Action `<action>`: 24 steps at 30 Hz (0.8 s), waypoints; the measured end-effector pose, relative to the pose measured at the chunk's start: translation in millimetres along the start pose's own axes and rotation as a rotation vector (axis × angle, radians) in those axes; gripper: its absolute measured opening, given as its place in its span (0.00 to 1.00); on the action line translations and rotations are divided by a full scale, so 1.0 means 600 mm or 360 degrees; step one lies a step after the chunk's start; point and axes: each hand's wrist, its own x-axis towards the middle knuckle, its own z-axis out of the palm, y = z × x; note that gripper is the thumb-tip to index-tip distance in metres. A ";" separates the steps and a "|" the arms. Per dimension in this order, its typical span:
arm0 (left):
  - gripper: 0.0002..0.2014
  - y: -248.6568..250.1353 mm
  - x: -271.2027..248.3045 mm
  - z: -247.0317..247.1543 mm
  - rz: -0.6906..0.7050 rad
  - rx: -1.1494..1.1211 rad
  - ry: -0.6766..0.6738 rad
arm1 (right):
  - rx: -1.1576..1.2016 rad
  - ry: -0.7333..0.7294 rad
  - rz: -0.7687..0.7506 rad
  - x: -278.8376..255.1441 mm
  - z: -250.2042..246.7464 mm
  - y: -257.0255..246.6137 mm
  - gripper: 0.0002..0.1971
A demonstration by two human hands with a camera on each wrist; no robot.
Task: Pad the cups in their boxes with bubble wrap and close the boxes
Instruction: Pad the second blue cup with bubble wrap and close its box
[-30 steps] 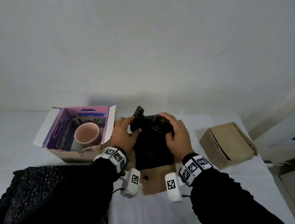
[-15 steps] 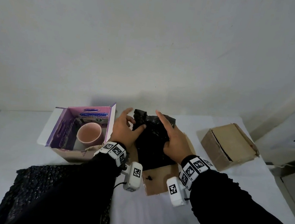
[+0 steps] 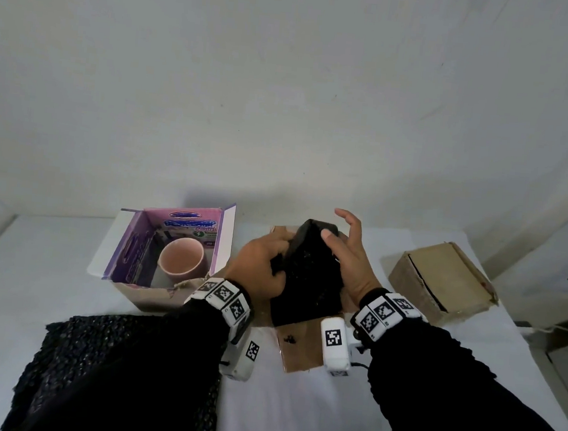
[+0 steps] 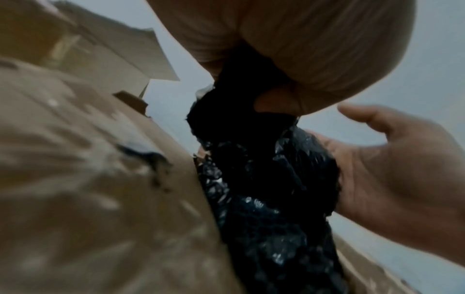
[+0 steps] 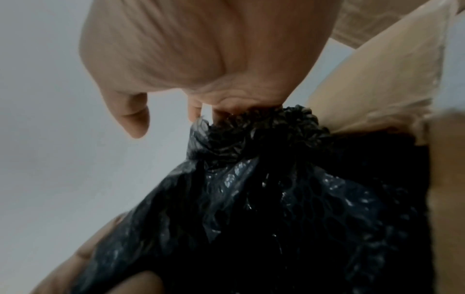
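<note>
Black bubble wrap (image 3: 308, 279) gripped by left hand (image 3: 260, 268), right hand (image 3: 351, 255) fingers spread against it, box beneath mostly hidden

Plain indoor packing spot, room type unclear.
Bare white wall (image 3: 286, 95), white-covered counter (image 3: 293, 405) with cardboard boxes (image 3: 441, 280) on it; nothing marks it as home or shop.
</note>
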 end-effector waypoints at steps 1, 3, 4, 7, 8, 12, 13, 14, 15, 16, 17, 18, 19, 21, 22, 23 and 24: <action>0.08 0.002 -0.004 0.002 0.0033 0.0122 -0.0083 | 0.0018 0.0000 0.0020 0.001 0.000 -0.003 0.21; 0.11 0.006 -0.014 0.005 0.0055 0.0345 -0.0184 | -0.0005 -0.0020 0.0021 0.000 -0.001 -0.006 0.20; 0.12 0.008 -0.019 0.006 0.0065 0.0431 -0.0211 | -0.0042 -0.0040 0.0010 -0.002 -0.003 -0.006 0.21; 0.12 0.015 -0.028 0.003 0.0153 0.0611 -0.0300 | -0.0271 -0.0053 -0.0063 -0.006 -0.011 0.002 0.24; 0.12 0.014 -0.030 0.003 0.0211 0.0690 -0.0349 | -0.0320 -0.0040 -0.0092 -0.008 -0.014 0.005 0.25; 0.16 0.008 -0.031 0.006 0.0149 0.0716 -0.0446 | -0.0555 0.0052 -0.0240 -0.014 -0.024 0.019 0.22; 0.17 0.007 -0.029 0.007 0.0018 0.0629 -0.0436 | -0.0657 0.0046 -0.0277 -0.015 -0.026 0.023 0.21; 0.18 0.004 -0.025 0.010 -0.0150 0.0561 -0.0424 | -0.0764 0.0022 -0.0293 -0.016 -0.027 0.026 0.20; 0.20 0.002 -0.020 0.014 -0.0300 0.0544 -0.0399 | -0.0875 -0.0009 -0.0289 -0.016 -0.028 0.029 0.20; 0.20 -0.001 -0.016 0.018 -0.0405 0.0572 -0.0371 | -0.0987 -0.0033 -0.0275 -0.017 -0.027 0.031 0.20; 0.20 -0.002 -0.011 0.022 -0.0466 0.0628 -0.0354 | -0.1098 -0.0040 -0.0263 -0.016 -0.027 0.034 0.21; 0.19 -0.001 -0.008 0.026 -0.0511 0.0688 -0.0346 | -0.1200 -0.0030 -0.0269 -0.015 -0.026 0.036 0.21; 0.17 -0.001 -0.005 0.031 -0.0539 0.0767 -0.0332 | -0.1300 -0.0007 -0.0296 -0.013 -0.025 0.039 0.21; 0.16 -0.002 0.000 0.037 -0.0523 0.0952 -0.0207 | -0.1508 0.0015 -0.0403 -0.010 -0.020 0.044 0.19; 0.19 -0.003 0.002 0.038 -0.0552 0.0988 -0.0130 | -0.1635 0.0006 -0.0447 -0.009 -0.016 0.047 0.17; 0.22 -0.003 0.005 0.038 -0.0627 0.0947 -0.0081 | -0.1784 0.0006 -0.0482 -0.008 -0.012 0.050 0.16; 0.25 -0.004 0.006 0.040 -0.0708 0.0859 -0.0058 | -0.1937 0.0019 -0.0518 -0.006 -0.007 0.054 0.14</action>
